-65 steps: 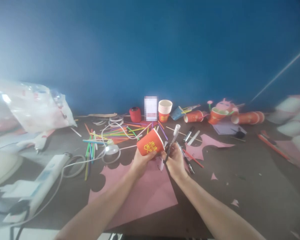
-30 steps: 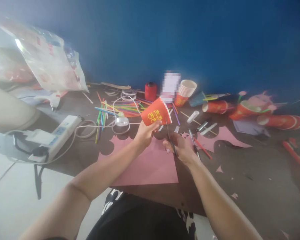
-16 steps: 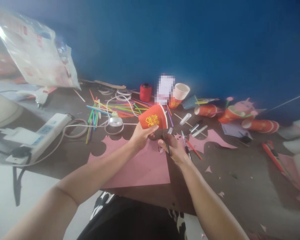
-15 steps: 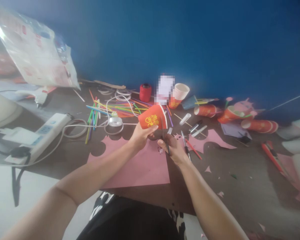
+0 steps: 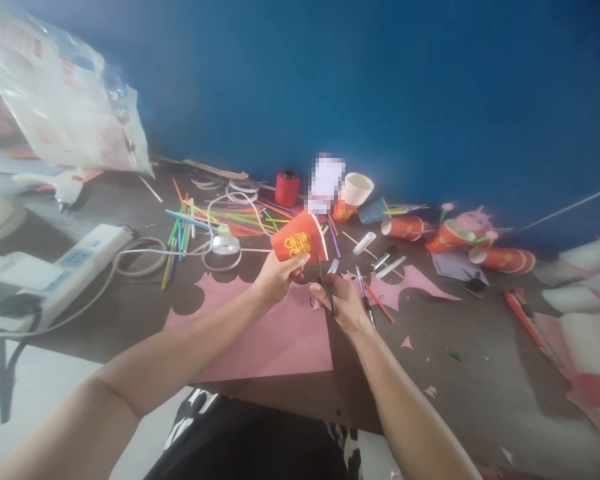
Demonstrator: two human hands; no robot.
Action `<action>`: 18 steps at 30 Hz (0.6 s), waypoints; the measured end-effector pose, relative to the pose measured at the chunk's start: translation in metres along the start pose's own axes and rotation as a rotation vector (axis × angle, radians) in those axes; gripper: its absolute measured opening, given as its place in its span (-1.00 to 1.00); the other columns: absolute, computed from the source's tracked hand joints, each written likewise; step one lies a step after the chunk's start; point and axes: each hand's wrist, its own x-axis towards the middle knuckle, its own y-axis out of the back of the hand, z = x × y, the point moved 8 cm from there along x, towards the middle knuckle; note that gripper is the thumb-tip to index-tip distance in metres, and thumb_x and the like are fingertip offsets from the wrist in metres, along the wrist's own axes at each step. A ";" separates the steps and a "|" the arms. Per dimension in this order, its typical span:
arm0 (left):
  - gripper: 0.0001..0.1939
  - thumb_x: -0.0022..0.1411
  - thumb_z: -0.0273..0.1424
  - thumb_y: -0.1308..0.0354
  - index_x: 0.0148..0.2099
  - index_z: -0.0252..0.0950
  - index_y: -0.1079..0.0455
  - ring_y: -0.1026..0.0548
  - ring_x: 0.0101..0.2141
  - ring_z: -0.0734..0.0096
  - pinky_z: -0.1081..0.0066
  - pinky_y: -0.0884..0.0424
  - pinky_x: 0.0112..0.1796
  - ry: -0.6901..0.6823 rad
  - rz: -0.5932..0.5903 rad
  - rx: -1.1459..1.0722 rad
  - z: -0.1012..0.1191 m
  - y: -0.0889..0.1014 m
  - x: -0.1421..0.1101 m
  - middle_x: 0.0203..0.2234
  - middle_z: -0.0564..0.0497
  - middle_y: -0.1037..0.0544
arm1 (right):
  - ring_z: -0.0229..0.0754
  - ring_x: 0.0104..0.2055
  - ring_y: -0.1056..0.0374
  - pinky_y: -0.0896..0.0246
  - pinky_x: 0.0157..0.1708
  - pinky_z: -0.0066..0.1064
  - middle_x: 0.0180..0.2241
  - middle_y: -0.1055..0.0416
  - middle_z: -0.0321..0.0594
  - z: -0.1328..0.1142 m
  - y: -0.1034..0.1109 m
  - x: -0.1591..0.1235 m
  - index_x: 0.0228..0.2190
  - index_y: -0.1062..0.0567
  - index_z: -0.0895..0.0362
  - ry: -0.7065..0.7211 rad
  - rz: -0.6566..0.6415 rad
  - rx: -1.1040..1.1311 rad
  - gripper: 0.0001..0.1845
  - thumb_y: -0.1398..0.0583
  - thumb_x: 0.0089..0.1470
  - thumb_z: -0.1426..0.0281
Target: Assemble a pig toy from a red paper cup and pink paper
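Observation:
A red paper cup point(image 5: 294, 237) with yellow lettering lies tilted in my left hand point(image 5: 274, 275), its white rim turned to the right. My left fingers are closed round its lower side. My right hand point(image 5: 346, 301) grips a pair of scissors point(image 5: 329, 293), with the blades up against the cup near its rim. Whether the blades are parted is hard to make out. Beneath both hands a sheet of pink paper point(image 5: 275, 337) with scalloped cut edges lies on the dark table.
Coloured sticks point(image 5: 230, 220), a red spool point(image 5: 287, 189) and stacked paper cups point(image 5: 353, 195) stand at the back. Pens point(image 5: 365, 297) and pink scraps point(image 5: 425, 283) lie right of my hands. A white power strip point(image 5: 75, 267) with cables is at left, a red box cutter point(image 5: 525, 317) at right.
The whole view has shifted slightly, so things sit a little further left. The cup is tilted a bit more, and both hands keep their hold on cup and scissors.

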 end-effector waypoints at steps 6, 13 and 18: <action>-0.80 -0.02 -0.41 -0.23 -0.52 -0.32 -0.25 -0.21 -0.65 0.61 0.51 -0.20 -0.57 -0.016 0.003 0.019 0.002 0.002 0.002 -0.72 0.18 -0.20 | -0.31 -0.62 -0.18 -0.05 -0.63 -0.50 -0.66 -0.26 -0.37 0.004 0.000 0.001 -0.52 -0.29 0.13 -0.018 0.021 0.025 -0.48 -0.28 -0.23 -0.05; -0.78 -0.01 -0.40 -0.23 -0.54 -0.32 -0.23 -0.20 -0.64 0.61 0.51 -0.20 -0.56 0.000 0.001 0.009 -0.002 0.004 0.002 -0.71 0.18 -0.20 | -0.32 -0.64 -0.17 -0.03 -0.65 -0.50 -0.69 -0.25 -0.38 0.005 0.000 0.002 -0.58 -0.24 0.11 -0.014 0.030 -0.014 -0.46 -0.26 -0.23 -0.08; -0.78 -0.01 -0.39 -0.24 -0.52 -0.32 -0.24 -0.23 -0.64 0.59 0.51 -0.20 -0.57 -0.001 0.002 0.006 -0.002 0.007 0.004 -0.70 0.16 -0.23 | -0.32 -0.64 -0.15 -0.03 -0.65 -0.50 -0.69 -0.23 -0.39 0.010 -0.001 0.003 -0.57 -0.24 0.11 -0.011 0.032 -0.013 -0.47 -0.24 -0.21 -0.09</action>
